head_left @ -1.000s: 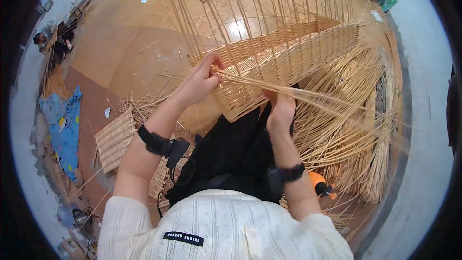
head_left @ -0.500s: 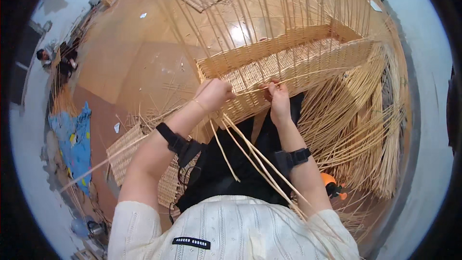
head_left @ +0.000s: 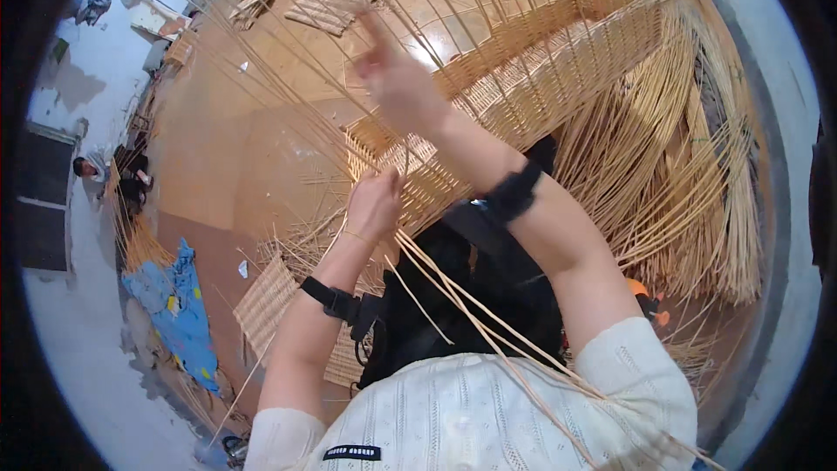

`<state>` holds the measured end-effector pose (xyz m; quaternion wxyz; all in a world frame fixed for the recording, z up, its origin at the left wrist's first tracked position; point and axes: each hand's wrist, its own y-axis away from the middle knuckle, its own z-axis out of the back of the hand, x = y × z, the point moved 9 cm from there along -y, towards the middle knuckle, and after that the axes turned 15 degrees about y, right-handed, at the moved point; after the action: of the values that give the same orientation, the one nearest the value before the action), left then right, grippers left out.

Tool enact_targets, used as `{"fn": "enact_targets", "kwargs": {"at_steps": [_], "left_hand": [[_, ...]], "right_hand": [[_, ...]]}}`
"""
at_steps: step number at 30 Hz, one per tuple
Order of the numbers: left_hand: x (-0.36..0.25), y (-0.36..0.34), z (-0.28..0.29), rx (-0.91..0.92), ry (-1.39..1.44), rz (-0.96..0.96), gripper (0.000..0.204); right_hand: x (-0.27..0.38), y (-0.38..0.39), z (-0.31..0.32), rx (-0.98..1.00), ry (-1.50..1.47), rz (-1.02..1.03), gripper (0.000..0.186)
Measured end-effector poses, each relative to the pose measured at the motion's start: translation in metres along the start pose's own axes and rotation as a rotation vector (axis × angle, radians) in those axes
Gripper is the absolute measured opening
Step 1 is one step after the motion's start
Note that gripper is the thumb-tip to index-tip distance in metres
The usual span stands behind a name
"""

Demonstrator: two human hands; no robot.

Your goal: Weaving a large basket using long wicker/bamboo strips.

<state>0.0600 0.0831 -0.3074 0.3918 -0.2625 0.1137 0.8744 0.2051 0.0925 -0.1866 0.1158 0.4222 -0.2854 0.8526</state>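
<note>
A long rectangular wicker basket (head_left: 558,70), partly woven, lies tilted in front of me, with tall thin stakes rising all around its walls. My left hand (head_left: 375,201) is closed at the near left corner, pinching a wicker strand against the rim. My right hand (head_left: 401,87) is raised above the basket's left end among the upright stakes. Motion smears its fingers, so what they hold, if anything, does not show. Several loose cane ends (head_left: 462,292) hang from the corner and run across my lap toward my right arm.
A large bundle of wicker rods (head_left: 689,166) lies on the right, near an orange-and-black object (head_left: 649,296). Woven panels (head_left: 344,0) rest at the back, another (head_left: 266,296) beside my left arm. Blue cloth (head_left: 179,314) lies left. A person (head_left: 122,170) is at the far left.
My right hand has left the near rim, moving up and left over the basket among the stakes. My left hand has shifted slightly left and down. The view has turned somewhat.
</note>
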Motion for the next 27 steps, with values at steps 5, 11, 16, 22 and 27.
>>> {"fn": "enact_targets", "kwargs": {"at_steps": [5, 11, 16, 22, 27], "left_hand": [[-0.004, -0.012, -0.005, 0.169, -0.158, -0.041, 0.013], [-0.081, -0.073, -0.019, 0.089, -0.034, -0.316, 0.022], [-0.022, -0.087, -0.050, 0.110, 0.278, -0.011, 0.032], [-0.027, -0.092, -0.055, 0.129, 0.260, 0.151, 0.031], [-0.074, -0.118, -0.054, 0.362, -0.202, -0.115, 0.028]], "right_hand": [[-0.095, 0.078, 0.072, -0.349, 0.286, -0.045, 0.065], [-0.148, 0.081, 0.064, -0.074, 0.092, -0.256, 0.046], [-0.095, 0.043, 0.054, -0.002, 0.267, 0.162, 0.046], [-0.077, -0.011, 0.049, -0.075, 0.113, 0.041, 0.055], [-0.189, 0.053, 0.132, -0.203, 0.348, -0.307, 0.054]]}}
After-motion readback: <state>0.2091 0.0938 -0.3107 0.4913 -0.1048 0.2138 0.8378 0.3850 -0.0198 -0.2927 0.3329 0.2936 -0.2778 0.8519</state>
